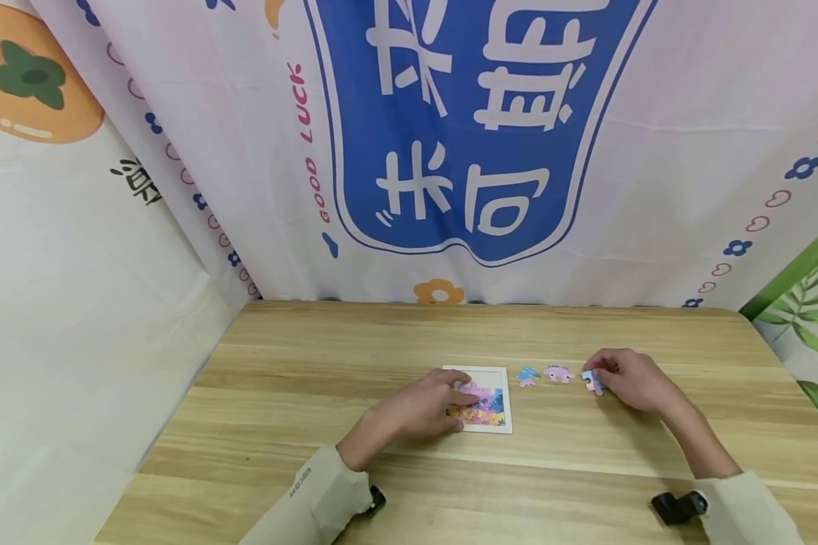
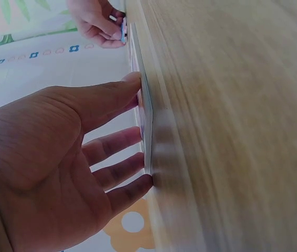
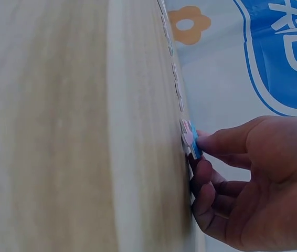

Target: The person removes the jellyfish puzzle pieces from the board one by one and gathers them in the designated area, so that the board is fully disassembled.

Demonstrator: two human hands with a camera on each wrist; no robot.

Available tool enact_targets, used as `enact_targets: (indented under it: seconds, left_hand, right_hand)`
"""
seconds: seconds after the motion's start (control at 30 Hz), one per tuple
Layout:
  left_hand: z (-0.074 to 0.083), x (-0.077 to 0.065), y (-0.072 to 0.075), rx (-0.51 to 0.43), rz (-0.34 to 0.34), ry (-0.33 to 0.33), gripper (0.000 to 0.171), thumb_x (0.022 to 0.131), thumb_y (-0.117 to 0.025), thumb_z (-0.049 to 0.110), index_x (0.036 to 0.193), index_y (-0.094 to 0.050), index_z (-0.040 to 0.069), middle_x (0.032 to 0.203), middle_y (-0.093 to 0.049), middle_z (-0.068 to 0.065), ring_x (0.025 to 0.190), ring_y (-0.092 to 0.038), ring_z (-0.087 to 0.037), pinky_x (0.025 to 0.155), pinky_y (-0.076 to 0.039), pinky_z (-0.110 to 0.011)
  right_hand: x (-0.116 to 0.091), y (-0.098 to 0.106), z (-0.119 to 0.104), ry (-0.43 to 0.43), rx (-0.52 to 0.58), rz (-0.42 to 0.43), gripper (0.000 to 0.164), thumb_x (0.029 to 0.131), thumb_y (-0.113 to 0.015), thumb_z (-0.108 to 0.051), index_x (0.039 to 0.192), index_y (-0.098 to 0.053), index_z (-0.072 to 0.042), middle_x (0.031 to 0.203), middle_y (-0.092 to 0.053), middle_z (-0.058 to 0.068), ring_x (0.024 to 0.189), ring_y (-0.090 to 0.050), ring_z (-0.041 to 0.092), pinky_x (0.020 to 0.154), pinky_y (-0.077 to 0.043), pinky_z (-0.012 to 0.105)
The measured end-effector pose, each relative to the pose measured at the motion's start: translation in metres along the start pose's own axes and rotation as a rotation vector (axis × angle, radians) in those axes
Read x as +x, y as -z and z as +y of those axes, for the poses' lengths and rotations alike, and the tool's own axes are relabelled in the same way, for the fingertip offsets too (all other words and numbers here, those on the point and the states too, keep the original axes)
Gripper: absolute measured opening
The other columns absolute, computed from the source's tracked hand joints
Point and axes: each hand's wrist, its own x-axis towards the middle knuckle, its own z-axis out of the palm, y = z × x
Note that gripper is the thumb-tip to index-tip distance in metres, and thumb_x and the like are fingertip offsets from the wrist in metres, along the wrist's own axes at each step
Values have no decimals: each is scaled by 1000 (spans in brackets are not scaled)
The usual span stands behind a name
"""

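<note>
A white-framed jigsaw puzzle (image 1: 485, 429) lies flat on the table, its lower part filled with a colourful picture and its upper part pale. Over its left side reaches my left hand (image 1: 426, 405), fingers spread and fairly straight, the fingertips resting on the board (image 2: 147, 113) and its edge. Farther right, my right hand (image 1: 635, 381) pinches a blue and pink jigsaw piece (image 1: 592, 381) between thumb and fingers; in the right wrist view this piece (image 3: 189, 138) is tilted up from the tabletop. Between board and right hand lie a blue-pink piece (image 1: 528, 376) and a pink piece (image 1: 559, 374).
The wooden table (image 1: 300, 356) extends around both hands. Behind it hangs a printed curtain (image 1: 279, 227) reaching the table's back edge, with a pale cloth (image 1: 109, 341) along the left side. Black wrist devices (image 1: 679, 507) sit at the sleeves.
</note>
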Motion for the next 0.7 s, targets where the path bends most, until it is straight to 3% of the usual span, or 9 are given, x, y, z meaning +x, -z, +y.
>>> enact_targets:
  seconds: [0.3, 0.7]
  left_hand:
    - [0, 0, 1, 8, -2, -9, 47, 102, -77, 27, 148, -66, 24, 168, -48, -5, 158, -42, -27, 131, -37, -44]
    - [0, 0, 1, 21, -4, -6, 48, 102, -76, 28, 149, -65, 25, 169, -47, -4, 159, -41, -26, 132, -35, -44]
  right_hand:
    - [6, 0, 1, -22, -19, 19, 16, 106, -60, -8, 110, -75, -3, 91, -69, 6, 80, -53, 20, 74, -42, 34]
    - [6, -1, 2, -8, -20, 20, 14, 104, -64, -9, 112, -74, -4, 101, -72, 9, 90, -59, 21, 79, -49, 37]
